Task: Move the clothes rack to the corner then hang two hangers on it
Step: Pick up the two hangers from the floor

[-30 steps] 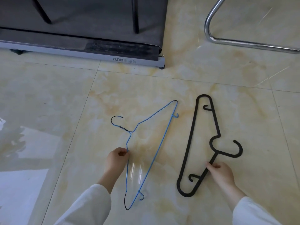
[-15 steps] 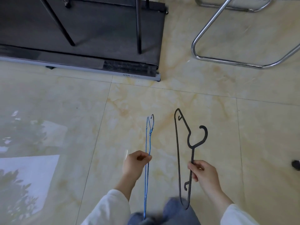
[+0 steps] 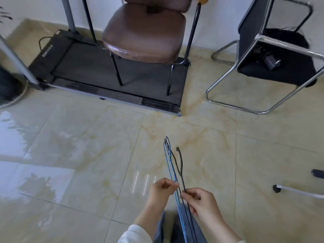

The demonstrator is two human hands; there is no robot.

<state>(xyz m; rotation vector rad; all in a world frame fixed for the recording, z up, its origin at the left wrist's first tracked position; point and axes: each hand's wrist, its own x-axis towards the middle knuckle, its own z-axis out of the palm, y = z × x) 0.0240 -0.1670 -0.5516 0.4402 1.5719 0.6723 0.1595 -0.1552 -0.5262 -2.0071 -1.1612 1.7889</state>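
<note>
A blue wire hanger stands edge-on in front of me, pinched by my left hand. Right beside it, almost touching, a black plastic hanger points up with its hook at the top; my right hand is closed around its lower bar. Both hangers are off the floor, their lower ends in front of my legs. At the right edge a white bar with a black end cap lies low on the floor; I cannot tell whether it belongs to the clothes rack.
A brown padded chair stands on a black treadmill against the far wall. A chrome-framed black chair stands at the right. A dark round object sits at the far left. Glossy beige tiles cover the floor.
Both hangers were lifted off the floor and turned upright, then brought together side by side. My view rose, and the chairs and wall came into sight.
</note>
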